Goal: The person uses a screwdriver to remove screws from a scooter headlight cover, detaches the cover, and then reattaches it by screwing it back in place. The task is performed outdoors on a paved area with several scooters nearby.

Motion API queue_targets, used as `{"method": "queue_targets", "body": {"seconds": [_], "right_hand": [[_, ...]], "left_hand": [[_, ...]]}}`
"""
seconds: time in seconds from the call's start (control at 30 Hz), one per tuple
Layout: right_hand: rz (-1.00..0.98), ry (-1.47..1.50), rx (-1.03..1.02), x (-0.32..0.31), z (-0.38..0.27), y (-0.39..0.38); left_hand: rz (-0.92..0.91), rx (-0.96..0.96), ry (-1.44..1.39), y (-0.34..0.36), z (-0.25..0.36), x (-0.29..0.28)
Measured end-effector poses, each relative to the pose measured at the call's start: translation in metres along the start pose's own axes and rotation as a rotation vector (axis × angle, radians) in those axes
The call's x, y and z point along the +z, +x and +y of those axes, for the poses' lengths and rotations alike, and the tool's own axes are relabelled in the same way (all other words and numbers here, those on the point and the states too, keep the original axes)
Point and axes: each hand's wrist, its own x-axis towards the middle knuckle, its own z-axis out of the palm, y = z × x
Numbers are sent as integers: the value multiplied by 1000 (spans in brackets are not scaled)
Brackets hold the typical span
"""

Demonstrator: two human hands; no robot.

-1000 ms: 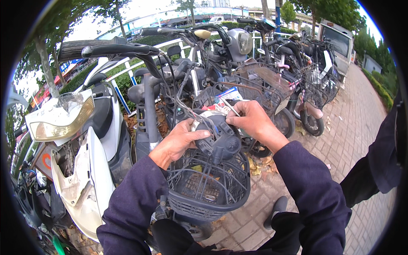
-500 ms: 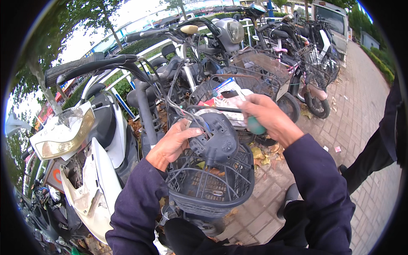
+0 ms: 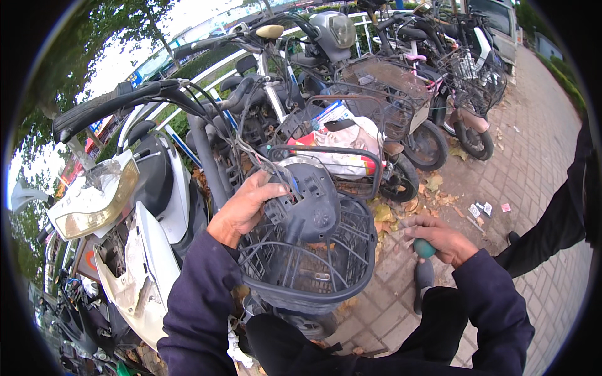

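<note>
Navy cloth on both sleeves (image 3: 200, 285), with black trousers (image 3: 295, 351) between, at the bottom of the frame. Lower right of centre, right hand (image 3: 448, 243) well apart from the left, fingers curled against a green rounded knob (image 3: 424, 249), perhaps a tool's handle; any shaft not made out. Left of centre, left hand (image 3: 243, 205) clamped on the left edge of a lamp housing (image 3: 321, 200), thumb close to the wires (image 3: 292, 183).

By the look of it, partway through: housing loose enough to be held tilted over a basket (image 3: 301, 296), wires joined to it, seemingly neither refitted nor parted from its cables. Which of these is left, impossible to tell.

Dark grey plastic for the housing, at the centre of the frame: rounded, dusty, apparently showing its back, pierced by small holes, with a short stub toward the lower left and a paler rim along the top. Directly below, the black basket, barred across.

Farther out, a red and white bag (image 3: 351, 150) above centre, a cream scooter panel (image 3: 135, 276) at left, and small cards (image 3: 480, 209) on the brick pavement (image 3: 533, 182) at right, near another person's dark trouser leg (image 3: 552, 216). Farthest, a pinkish mudguard (image 3: 475, 120) among parked bikes, a pale van (image 3: 503, 41) at upper right, and trees (image 3: 116, 44) at upper left.
</note>
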Motion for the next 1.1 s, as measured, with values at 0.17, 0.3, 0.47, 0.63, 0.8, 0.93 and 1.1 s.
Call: {"method": "queue_targets", "body": {"seconds": [0.17, 0.3, 0.47, 0.63, 0.8, 0.93, 1.1], "right_hand": [[-94, -111, -322, -11, -21, -20], [-90, -325, -402, -3, -52, -42], [190, -484, -669, 4, -72, -45], [120, -190, -686, 19, -85, -39], [63, -196, -756, 45, -92, -34], [18, -368, -880, 65, -85, -28], [104, -489, -938, 77, -80, -29]], "left_hand": [[-20, -14, -3, 0, 1, -1], [39, -21, 6, 0, 0, -1], [51, -28, 3, 3, 0, -3], [57, -31, -11, -1, -1, -2], [35, -42, -38, 0, -1, -3], [33, -16, 5, 1, -1, -3], [45, -5, -17, -1, 2, 4]]}}
